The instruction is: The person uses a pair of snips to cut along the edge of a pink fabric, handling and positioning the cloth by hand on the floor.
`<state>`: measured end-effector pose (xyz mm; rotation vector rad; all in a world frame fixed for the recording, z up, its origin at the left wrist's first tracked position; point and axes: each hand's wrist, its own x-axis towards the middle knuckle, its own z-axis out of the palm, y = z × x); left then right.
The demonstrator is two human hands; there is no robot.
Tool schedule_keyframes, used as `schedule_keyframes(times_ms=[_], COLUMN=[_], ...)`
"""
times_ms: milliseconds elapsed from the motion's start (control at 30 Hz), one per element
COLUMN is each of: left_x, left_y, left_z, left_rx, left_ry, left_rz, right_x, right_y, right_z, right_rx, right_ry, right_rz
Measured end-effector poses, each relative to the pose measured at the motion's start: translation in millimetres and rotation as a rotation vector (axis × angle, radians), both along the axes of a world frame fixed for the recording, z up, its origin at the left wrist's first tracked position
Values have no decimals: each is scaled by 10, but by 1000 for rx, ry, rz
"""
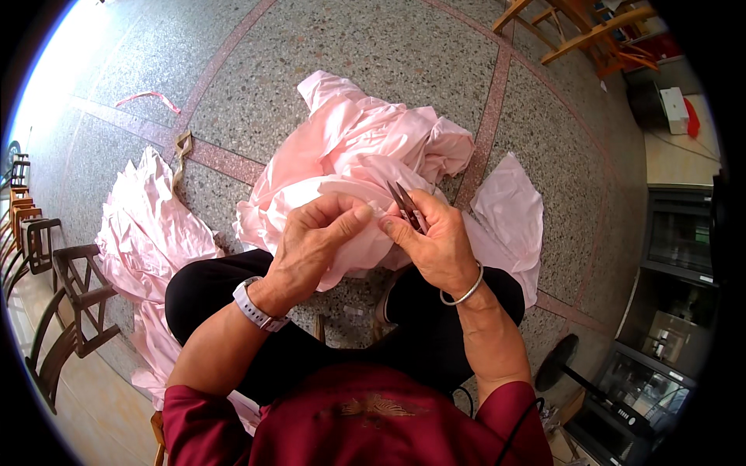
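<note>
A large heap of pale pink cloth [342,144] spills from between my knees onto the floor ahead. Over its near part, my left hand [307,237] has thumb and forefinger pinched together at a bit of the cloth. Close beside it, my right hand [443,245] is closed around small dark thread snips [406,203], whose pointed blades stick up and forward, slightly apart. The right thumb and fingertip also meet near the cloth by the left fingertips. Whether a thread runs between the two hands is too fine to make out.
More pink cloth [148,217] lies to the left, with a brown strap [183,155] beside it. A pale pink piece [513,206] rests at the right. Wooden stools [85,291] line the left side. Black glass-fronted cabinets [676,233] and a dark round-headed stand [559,361] are at the right.
</note>
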<state>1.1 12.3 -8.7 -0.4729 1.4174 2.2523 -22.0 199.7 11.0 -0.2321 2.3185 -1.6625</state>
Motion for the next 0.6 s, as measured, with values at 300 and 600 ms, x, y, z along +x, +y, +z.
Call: schedule_keyframes(times_ms=[300,600], left_x=[25,12], left_y=[32,2], left_z=[0,46], left_rx=[150,173], left_ry=[-85,-133], left_rz=[46,50], right_x=[45,75], right_y=[-14,51], right_z=[5,238], right_rx=[26,-52], right_ry=[-53,-146], right_rz=[28,18])
